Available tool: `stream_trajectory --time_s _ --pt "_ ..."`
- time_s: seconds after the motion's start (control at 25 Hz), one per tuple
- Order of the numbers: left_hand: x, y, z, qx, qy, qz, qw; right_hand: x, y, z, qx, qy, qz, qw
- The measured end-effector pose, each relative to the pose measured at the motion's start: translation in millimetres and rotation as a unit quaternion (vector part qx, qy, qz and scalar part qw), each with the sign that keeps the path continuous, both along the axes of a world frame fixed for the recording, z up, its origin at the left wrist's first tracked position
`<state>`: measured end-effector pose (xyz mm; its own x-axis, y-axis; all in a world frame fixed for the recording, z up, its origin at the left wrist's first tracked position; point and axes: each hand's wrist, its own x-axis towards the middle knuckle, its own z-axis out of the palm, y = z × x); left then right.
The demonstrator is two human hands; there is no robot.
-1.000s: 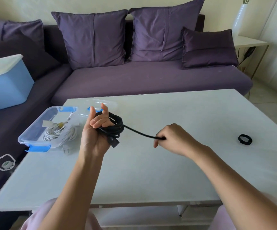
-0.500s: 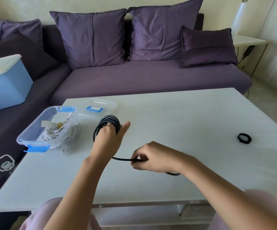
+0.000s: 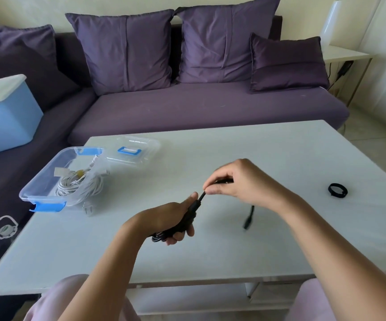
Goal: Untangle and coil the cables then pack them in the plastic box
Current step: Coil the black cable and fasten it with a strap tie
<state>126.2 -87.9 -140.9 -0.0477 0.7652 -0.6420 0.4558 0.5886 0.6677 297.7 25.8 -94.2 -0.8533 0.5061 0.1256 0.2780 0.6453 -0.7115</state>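
My left hand (image 3: 171,218) grips a bundled coil of black cable (image 3: 186,222) above the white table (image 3: 257,154). My right hand (image 3: 240,181) pinches the cable's loose tail just beyond the bundle; the tail's plug end (image 3: 248,218) dangles below that wrist, blurred. The clear plastic box (image 3: 46,179) with blue clips sits at the table's left edge, holding a coiled white cable (image 3: 81,185) whose plug hangs over the rim onto the table.
The box's clear lid (image 3: 136,149) with a blue handle lies behind the box. A small black ring-shaped strap (image 3: 337,190) rests at the table's right. A purple sofa with cushions stands behind, and a blue bin (image 3: 4,119) sits on its left part.
My left hand has dropped from raised to low over the table and turned, squeezing the round coil into a narrow bundle. My right hand moved from the stretched tail to close beside the bundle.
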Motion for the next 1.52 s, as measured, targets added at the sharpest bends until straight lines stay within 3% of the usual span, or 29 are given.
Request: stream_trajectory --time_s 0.2,0.24,0.4,0.64,0.8,0.88,0.92,1.04,1.24,1.36,1.52 --pt "1 1 15 0.018 -0.278 -0.053 0.959 13 17 9 -0.011 0.121 -0.062 0.991" --pt "0 2 18 0.004 -0.343 -0.059 0.938 14 18 9 -0.009 0.134 -0.071 0.988" --pt "-13 5 18 0.003 -0.604 -0.089 0.792 9 20 3 0.011 0.150 -0.104 0.983" --pt "-23 -1 23 0.122 -0.735 -0.001 0.667 3 23 -10 -0.026 0.094 -0.133 0.986" --pt "-39 -3 15 0.190 -0.781 0.129 0.581 -9 9 -23 -0.016 -0.006 -0.074 0.997" --pt "-42 -3 13 0.220 -0.775 0.212 0.553 -16 -4 -30 0.037 -0.059 -0.025 0.997" --pt "-42 -3 15 0.241 -0.748 0.269 0.557 -19 -10 -34 0.075 -0.083 -0.005 0.994" --pt "-39 -2 23 0.307 -0.600 0.407 0.616 -24 -23 -36 0.142 -0.114 0.022 0.983" --pt "-31 2 29 0.317 -0.456 0.488 0.674 -22 -35 -27 0.194 -0.132 0.056 0.970" --pt "-21 9 22 0.316 -0.340 0.510 0.724 -26 -51 -25 0.223 -0.118 0.102 0.962" --pt "-7 7 20 0.240 -0.211 0.426 0.846 -25 -57 -19 0.207 -0.013 0.137 0.969"
